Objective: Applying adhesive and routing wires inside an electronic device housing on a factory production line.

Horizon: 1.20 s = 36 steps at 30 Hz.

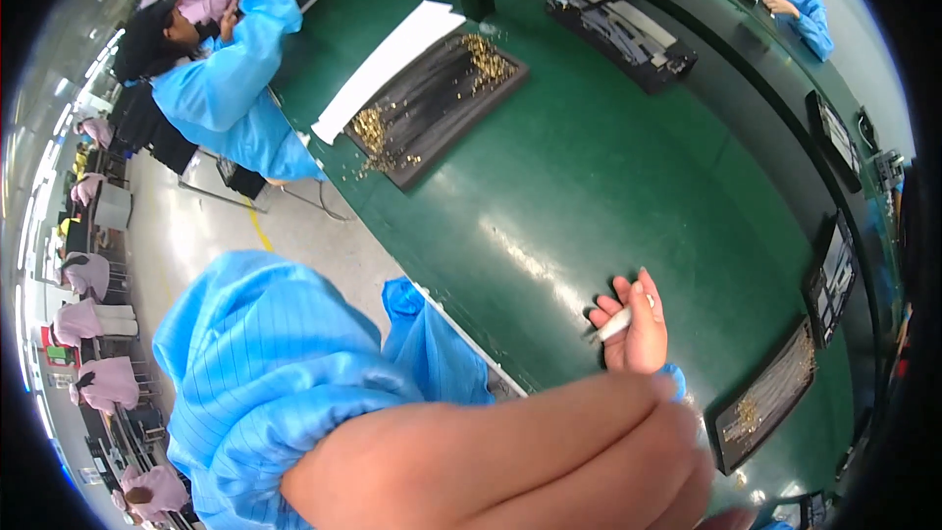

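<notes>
My right hand [638, 329] is held over the green workbench, palm turned up. Its fingers and thumb are curled round a slim white object [616, 324] with a thin dark tip pointing left; its exact kind does not show. My left forearm [471, 451] stretches across the lower part of the head view, its blue sleeve bunched at the elbow. At its end my left hand [682, 442] is blurred and very near the camera, its fingers not distinguishable.
A dark tray [432, 108] of small gold-coloured parts lies beside white sheets [388, 64] on the green bench [549, 186]. Another tray [765, 397] stands at right. Dark panels [623, 34] rest along a far curved ledge. A co-worker in blue [221, 79] sits at left.
</notes>
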### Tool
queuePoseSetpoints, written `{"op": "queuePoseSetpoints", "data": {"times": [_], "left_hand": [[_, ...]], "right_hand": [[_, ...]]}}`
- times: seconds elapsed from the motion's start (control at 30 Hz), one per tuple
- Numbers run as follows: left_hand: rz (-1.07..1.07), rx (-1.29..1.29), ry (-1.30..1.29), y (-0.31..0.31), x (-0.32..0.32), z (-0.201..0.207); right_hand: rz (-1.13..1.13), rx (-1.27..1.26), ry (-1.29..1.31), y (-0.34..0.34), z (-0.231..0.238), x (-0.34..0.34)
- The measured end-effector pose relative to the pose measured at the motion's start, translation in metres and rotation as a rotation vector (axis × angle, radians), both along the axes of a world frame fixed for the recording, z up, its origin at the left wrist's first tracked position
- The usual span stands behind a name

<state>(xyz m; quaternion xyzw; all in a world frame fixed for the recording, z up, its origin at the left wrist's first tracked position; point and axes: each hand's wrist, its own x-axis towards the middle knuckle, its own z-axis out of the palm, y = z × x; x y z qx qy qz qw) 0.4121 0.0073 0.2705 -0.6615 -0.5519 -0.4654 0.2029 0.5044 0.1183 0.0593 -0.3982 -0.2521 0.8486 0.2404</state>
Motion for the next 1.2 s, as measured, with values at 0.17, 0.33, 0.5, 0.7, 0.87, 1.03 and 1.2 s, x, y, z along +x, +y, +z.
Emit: {"op": "queuePoseSetpoints", "data": {"times": [0.17,0.33,0.5,0.7,0.87,1.03,1.2], "left_hand": [[-0.053,0.177,0.188,-0.013,-0.004,-0.003],[-0.312,-0.263,0.573,-0.038,-0.02,-0.003],[0.02,-0.866,0.359,-0.021,-0.03,-0.055],[0.165,-1.152,0.012,-0.043,-0.067,-0.16],[0.472,-0.817,0.08,-0.035,-0.077,-0.196],[0.63,-0.631,0.027,-0.008,-0.076,-0.208],[0.71,-0.575,0.045,0.018,-0.063,-0.213]], "right_hand": [[-0.012,-0.001,0.034,0.0,-0.001,0.007],[-0.005,-0.015,0.059,0.0,-0.006,0.011],[-0.014,-0.011,0.067,-0.003,-0.006,0.016],[-0.012,-0.014,0.063,-0.002,-0.006,0.022],[-0.016,-0.013,0.067,0.001,-0.006,0.029],[-0.02,-0.013,0.067,0.004,-0.011,0.034],[-0.029,-0.015,0.061,0.004,-0.014,0.044]]}}
